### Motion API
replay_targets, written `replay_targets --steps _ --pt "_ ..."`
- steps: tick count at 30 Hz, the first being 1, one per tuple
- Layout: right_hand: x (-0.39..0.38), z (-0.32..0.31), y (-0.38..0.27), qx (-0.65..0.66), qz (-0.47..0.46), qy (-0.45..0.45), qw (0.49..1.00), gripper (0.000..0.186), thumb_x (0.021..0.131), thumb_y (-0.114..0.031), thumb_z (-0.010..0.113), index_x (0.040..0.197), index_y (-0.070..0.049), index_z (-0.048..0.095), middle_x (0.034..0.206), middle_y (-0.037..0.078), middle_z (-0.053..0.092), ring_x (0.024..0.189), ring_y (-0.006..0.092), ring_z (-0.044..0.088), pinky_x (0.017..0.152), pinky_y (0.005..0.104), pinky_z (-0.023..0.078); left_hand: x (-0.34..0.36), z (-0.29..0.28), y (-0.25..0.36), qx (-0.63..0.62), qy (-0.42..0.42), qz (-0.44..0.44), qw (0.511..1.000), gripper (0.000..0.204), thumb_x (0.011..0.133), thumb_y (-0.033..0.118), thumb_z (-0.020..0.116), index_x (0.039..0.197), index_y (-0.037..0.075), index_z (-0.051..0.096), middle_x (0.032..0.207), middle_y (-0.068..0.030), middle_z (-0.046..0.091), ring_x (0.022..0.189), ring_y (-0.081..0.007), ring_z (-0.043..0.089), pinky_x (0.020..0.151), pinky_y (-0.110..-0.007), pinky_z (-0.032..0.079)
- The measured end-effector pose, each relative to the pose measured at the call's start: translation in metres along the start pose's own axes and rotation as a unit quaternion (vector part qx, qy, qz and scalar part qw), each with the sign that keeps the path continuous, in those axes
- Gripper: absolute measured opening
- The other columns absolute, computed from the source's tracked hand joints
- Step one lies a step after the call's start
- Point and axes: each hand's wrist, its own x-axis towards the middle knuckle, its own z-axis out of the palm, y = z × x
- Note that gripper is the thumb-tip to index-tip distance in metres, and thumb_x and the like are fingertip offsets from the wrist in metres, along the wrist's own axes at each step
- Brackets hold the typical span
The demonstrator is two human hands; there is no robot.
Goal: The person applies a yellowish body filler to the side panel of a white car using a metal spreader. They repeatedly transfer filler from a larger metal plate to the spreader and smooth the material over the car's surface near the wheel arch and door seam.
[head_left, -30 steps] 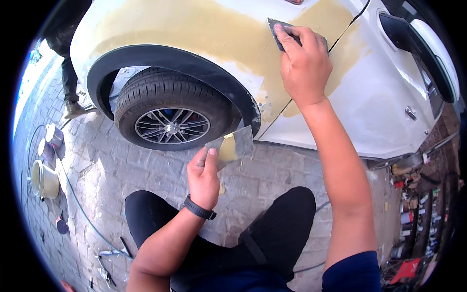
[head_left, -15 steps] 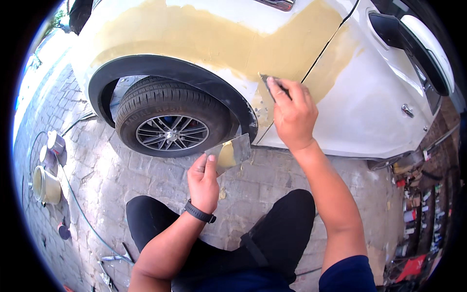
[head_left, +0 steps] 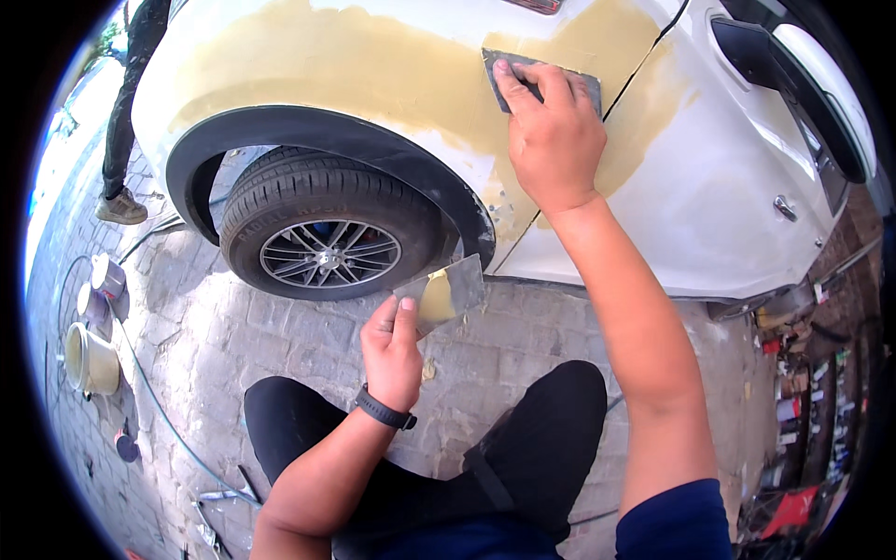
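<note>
Pale yellow filler (head_left: 392,65) is smeared across the white car's fender (head_left: 215,37) and door (head_left: 709,196). My right hand (head_left: 555,140) presses a dark flat spreader (head_left: 588,99) against the coated fender, just left of the door gap. Below the wheel arch, my left hand (head_left: 392,355) grips a grey flat plate (head_left: 464,285) with a lump of yellow filler on it. The plate is beside the tyre (head_left: 415,219) and its silver alloy rim (head_left: 364,257).
Another person's leg and shoe (head_left: 121,203) are at the upper left. Buckets (head_left: 93,359), a hose (head_left: 166,420) and metal tools (head_left: 245,490) lie on the paving (head_left: 653,401). A side mirror (head_left: 821,103) juts out; assorted items (head_left: 793,411) fill the right edge.
My right hand and spreader dropped down the fender, then moved back up and left. My left hand barely moved. The other person's leg slipped mostly out of view, then reappeared.
</note>
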Motion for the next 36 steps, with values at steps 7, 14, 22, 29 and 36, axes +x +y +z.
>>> replay_targets --steps 7,14,22,29,36 --pt "-0.05 -0.025 -0.018 0.074 0.03 -0.079 0.994 0.046 0.082 0.003 0.071 0.122 -0.018 0.08 0.109 0.002 0.072 0.099 0.0261 0.07 0.083 0.0389 0.058 -0.001 0.001 0.002 -0.011 0.021 -0.005 1.0 0.028 0.113 0.018 0.054 0.118 -0.003 0.071 0.104 -0.0024 0.073 0.093 -0.0082 0.064 0.084 -0.028 0.054" --pt "0.021 -0.037 0.044 -0.011 0.023 0.034 0.999 0.031 0.086 -0.003 0.074 0.112 -0.018 0.083 0.102 -0.001 0.072 0.093 0.0256 0.071 0.076 0.0386 0.058 -0.003 0.013 0.005 -0.013 0.016 0.0 1.0 0.028 0.113 0.018 0.055 0.117 -0.004 0.072 0.102 -0.0015 0.072 0.09 -0.007 0.061 0.08 -0.027 0.052" --pt "-0.004 -0.016 0.001 0.002 0.07 -0.013 0.997 0.029 0.086 -0.006 0.074 0.111 -0.019 0.083 0.102 -0.001 0.069 0.095 0.0268 0.067 0.075 0.038 0.057 0.0 0.012 0.003 0.002 0.011 0.009 1.0 0.029 0.113 0.018 0.054 0.12 -0.005 0.072 0.1 -0.0014 0.071 0.088 -0.007 0.06 0.079 -0.026 0.051" --pt "-0.066 -0.02 -0.033 0.063 0.04 -0.062 0.995 0.028 0.087 -0.006 0.073 0.112 -0.016 0.082 0.101 0.001 0.069 0.095 0.0263 0.068 0.076 0.0387 0.057 -0.004 0.014 0.001 -0.018 0.017 0.007 1.0 0.031 0.113 0.019 0.055 0.123 -0.006 0.071 0.098 -0.0009 0.071 0.085 -0.0064 0.058 0.075 -0.026 0.05" --pt "0.011 -0.04 0.024 0.009 0.063 0.016 0.998 0.033 0.085 -0.003 0.073 0.113 -0.016 0.082 0.101 0.002 0.07 0.093 0.0273 0.069 0.079 0.0389 0.057 -0.003 0.009 -0.001 0.014 0.016 0.025 0.999 0.029 0.112 0.019 0.056 0.117 -0.005 0.072 0.093 0.0013 0.068 0.081 -0.0052 0.053 0.071 -0.026 0.046"
